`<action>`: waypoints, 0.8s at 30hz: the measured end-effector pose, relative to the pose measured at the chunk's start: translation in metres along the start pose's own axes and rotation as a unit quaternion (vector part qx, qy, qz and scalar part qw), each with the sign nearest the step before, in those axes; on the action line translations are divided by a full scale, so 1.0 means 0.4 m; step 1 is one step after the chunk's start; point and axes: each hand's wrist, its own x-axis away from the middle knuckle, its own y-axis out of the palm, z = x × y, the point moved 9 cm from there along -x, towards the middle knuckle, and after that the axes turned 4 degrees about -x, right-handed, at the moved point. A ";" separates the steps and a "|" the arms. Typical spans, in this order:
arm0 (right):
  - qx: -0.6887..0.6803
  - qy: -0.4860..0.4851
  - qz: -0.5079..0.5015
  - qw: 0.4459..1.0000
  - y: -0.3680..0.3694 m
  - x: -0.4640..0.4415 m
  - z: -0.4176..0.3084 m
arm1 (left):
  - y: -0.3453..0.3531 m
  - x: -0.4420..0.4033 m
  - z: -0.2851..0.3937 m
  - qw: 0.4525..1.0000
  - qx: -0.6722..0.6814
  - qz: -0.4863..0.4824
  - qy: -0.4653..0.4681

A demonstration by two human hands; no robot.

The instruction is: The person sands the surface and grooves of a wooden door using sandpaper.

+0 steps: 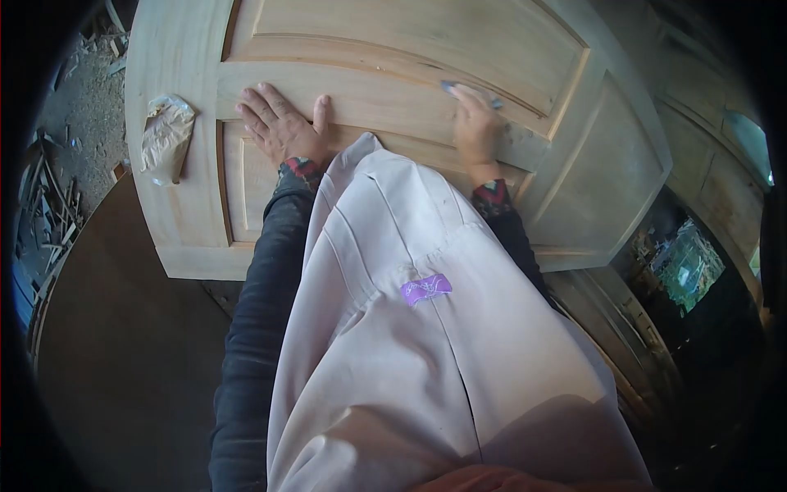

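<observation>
A pale panelled wooden door (344, 90) lies in front of me, with raised mouldings around its panels. My left hand (283, 127) rests flat on the cross rail, fingers spread and holding nothing. Farther right, my right hand (478, 129) is closed on a thin grey-blue flat piece (447, 85). The piece is against the door beside the lower moulding of the upper panel. My fingers cover most of it, so I cannot tell its exact kind. A crumpled clear plastic bag (167, 139) with beige contents lies on the door's left part.
Wood scraps (56, 209) and debris cover the ground at the left. A dark brown curved surface (123, 328) stands below the door's left side. More wooden panels (709, 156) are at the right. Light-coloured cloth (393, 353) with a purple label hangs over my front.
</observation>
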 end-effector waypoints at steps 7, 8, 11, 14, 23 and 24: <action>0.024 -0.020 0.088 0.996 0.021 0.010 -0.046 | 0.000 -0.003 0.001 1.000 -0.014 0.011 0.004; -0.012 -0.025 0.067 0.997 0.091 -0.024 -0.145 | 0.003 -0.004 0.000 1.000 -0.016 0.011 0.005; -0.087 -0.075 0.058 0.992 0.273 -0.086 -0.335 | -0.011 -0.002 0.013 1.000 -0.018 0.020 0.007; -0.079 -0.089 0.018 0.993 0.207 -0.055 -0.246 | -0.021 0.003 0.016 0.999 -0.024 0.021 0.014; 0.060 0.022 0.075 0.995 -0.113 0.089 0.126 | -0.014 0.004 0.009 0.999 -0.027 0.040 0.012; 0.007 -0.043 0.096 0.994 -0.043 0.057 0.003 | -0.015 0.002 0.010 0.999 -0.033 0.042 0.011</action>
